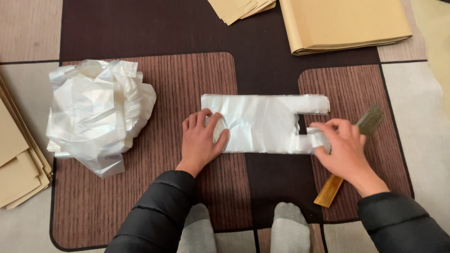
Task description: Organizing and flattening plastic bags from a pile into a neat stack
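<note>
A flat clear plastic bag [262, 122] with two handle strips lies across the brown patterned mat [178, 79]. My left hand [201, 140] presses flat on the bag's left end, fingers spread. My right hand [344, 150] pinches the near handle strip at the bag's right end. Under my right hand lies a wooden stick-like tool [335, 185] with a dark flat end [370, 121]. Whether that hand also holds it, I cannot tell.
A crumpled heap of clear plastic bags [96, 112] sits at the left. Stacks of tan paper lie at the far right [342, 23], far middle [241, 8] and left edge [18, 164]. My two grey-socked feet [243, 229] rest at the near edge.
</note>
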